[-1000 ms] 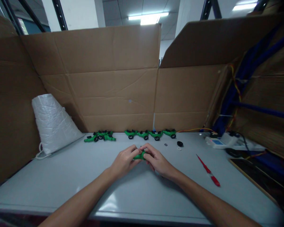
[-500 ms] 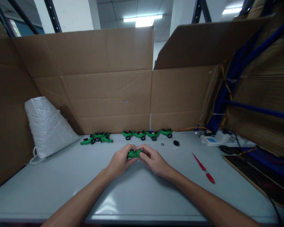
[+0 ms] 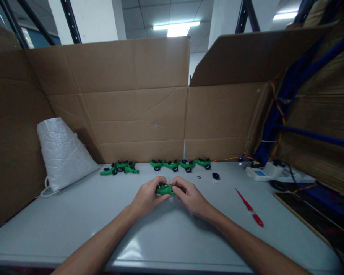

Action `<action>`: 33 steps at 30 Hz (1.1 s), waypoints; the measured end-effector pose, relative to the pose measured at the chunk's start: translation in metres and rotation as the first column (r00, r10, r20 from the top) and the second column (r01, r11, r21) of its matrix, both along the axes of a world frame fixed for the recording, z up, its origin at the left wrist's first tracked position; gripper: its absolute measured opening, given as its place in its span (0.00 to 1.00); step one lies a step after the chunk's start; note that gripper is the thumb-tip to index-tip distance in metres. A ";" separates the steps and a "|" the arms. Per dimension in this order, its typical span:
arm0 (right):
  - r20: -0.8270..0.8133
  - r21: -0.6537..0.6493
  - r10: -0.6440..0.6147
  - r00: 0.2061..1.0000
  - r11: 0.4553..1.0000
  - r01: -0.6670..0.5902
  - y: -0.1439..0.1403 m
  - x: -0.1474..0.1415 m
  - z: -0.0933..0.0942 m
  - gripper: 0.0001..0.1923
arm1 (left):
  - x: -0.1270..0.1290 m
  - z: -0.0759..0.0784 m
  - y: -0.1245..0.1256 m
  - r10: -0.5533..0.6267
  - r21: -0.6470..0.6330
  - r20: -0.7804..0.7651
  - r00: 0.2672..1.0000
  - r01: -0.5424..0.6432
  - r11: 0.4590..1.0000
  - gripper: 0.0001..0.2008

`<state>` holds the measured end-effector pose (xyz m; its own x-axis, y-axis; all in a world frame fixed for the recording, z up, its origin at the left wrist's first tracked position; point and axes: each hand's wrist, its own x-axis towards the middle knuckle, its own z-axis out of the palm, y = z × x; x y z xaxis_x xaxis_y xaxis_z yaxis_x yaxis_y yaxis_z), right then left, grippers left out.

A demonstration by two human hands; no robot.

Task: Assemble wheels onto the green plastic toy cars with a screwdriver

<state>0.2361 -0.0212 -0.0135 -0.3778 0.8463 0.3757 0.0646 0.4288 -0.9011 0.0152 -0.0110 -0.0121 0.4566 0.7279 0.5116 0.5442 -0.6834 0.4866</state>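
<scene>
Between my hands, a little above the grey table (image 3: 97, 217), is a green toy car (image 3: 164, 190) with black parts on its upper side. My left hand (image 3: 149, 194) grips its left end, thumb below and fingers over the top. At the other end, my right hand (image 3: 189, 195) pinches the car between thumb and fingers. The fingers cover both ends of the car. Behind my hands stands a row of similar green toy cars (image 3: 172, 165), with black wheels. More green car pieces (image 3: 120, 168) lie in a cluster further left.
A red pointed tool (image 3: 250, 208) lies to the right. Near the row are a black ring (image 3: 198, 177), a black round part (image 3: 216, 175) and a small clear piece (image 3: 215, 182). A white padded bag (image 3: 64, 154) leans at left, a power strip (image 3: 278, 175) sits at right. Cardboard (image 3: 137, 114) walls the back.
The whole view has shifted slightly. My left fingers have lifted and opened a little over the car, so more of its top shows. Both hands still hold it.
</scene>
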 end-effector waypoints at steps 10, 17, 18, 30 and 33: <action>0.031 0.031 0.008 0.999 0.999 -0.009 0.005 0.001 -0.010 0.05 | 0.000 0.000 -0.001 -0.013 0.023 -0.055 0.998 0.015 1.000 0.20; 0.047 0.043 -0.006 0.999 0.999 0.004 0.007 0.001 -0.013 0.07 | 0.001 -0.001 0.000 -0.006 -0.004 -0.065 0.998 0.005 1.000 0.19; 0.048 0.040 -0.015 0.999 0.999 0.013 0.007 0.002 -0.014 0.07 | 0.001 -0.001 0.000 -0.011 -0.018 -0.057 0.998 0.010 1.000 0.19; 0.112 0.098 -0.029 0.993 0.995 0.018 0.006 0.003 -0.013 0.05 | -0.002 -0.004 0.001 -0.046 -0.035 -0.063 0.997 0.044 0.998 0.20; 0.083 0.074 -0.029 0.996 0.997 0.023 0.006 0.003 -0.012 0.06 | -0.002 -0.002 0.002 -0.029 -0.030 -0.051 0.998 0.028 0.999 0.19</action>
<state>0.2389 -0.0154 -0.0254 -0.3887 0.8279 0.4044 0.1511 0.4902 -0.8584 0.0130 -0.0091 -0.0141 0.5027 0.7285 0.4655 0.5493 -0.6849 0.4787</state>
